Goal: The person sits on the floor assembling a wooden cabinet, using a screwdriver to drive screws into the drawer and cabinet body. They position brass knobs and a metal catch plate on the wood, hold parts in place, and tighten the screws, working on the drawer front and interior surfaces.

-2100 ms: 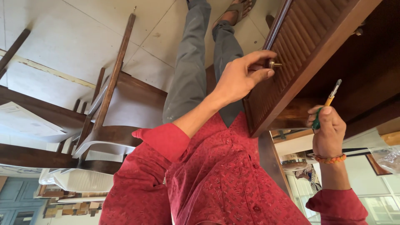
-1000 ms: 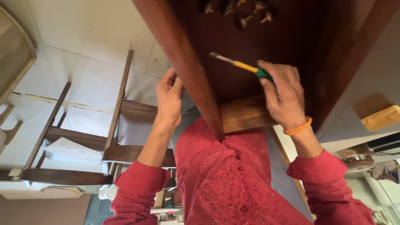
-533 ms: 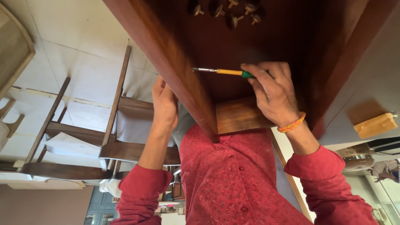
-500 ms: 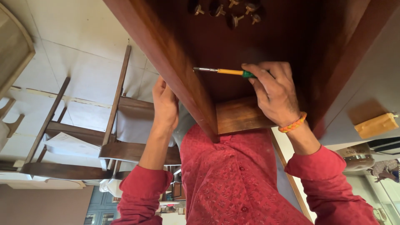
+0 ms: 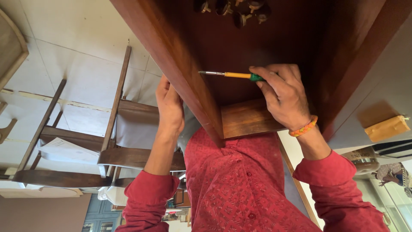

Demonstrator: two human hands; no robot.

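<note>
Glossy wood door [image 5: 171,64]; metal-shaft, plastic-handled screwdriver [image 5: 231,75].

You have two hands in view: your left hand [image 5: 169,107] on the outer side of the wooden cabinet door [image 5: 171,56], and your right hand [image 5: 285,96] on its inner side. You hold one screwdriver [image 5: 231,75], yellow-shafted with a green handle, against that door. Above the screwdriver you can count four small brass knobs [image 5: 234,8], clustered together, some cut off by the edge. You wear one orange beaded bracelet [image 5: 303,127]. Left of the door there is one wooden chair [image 5: 86,146], and right of it one yellow block [image 5: 388,128].
</note>
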